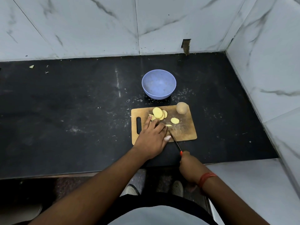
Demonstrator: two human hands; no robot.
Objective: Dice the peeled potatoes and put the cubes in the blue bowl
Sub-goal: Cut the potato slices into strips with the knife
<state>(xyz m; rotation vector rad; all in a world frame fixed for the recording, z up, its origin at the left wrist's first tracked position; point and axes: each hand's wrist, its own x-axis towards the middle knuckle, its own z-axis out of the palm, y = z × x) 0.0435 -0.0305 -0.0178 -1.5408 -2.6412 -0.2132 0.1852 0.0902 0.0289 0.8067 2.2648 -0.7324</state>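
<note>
A wooden cutting board [183,132] lies on the black counter. Several yellow potato slices [158,113] are stacked at its far left, one slice [174,120] lies apart in the middle, and a small piece [168,125] sits by the knife tip. A whole potato [182,108] stands at the far right corner of the board. My left hand [152,135] presses down on potato pieces, mostly hiding them. My right hand [189,166] grips the red-handled knife [174,140], blade tip on the board. The blue bowl [159,84] is beyond the board and holds nothing.
The black counter [73,111] extends left, with small scraps [31,66] near the back wall. Marble walls close the back and the right side. A white ledge [243,184] is at the near right. My feet are visible below the counter edge.
</note>
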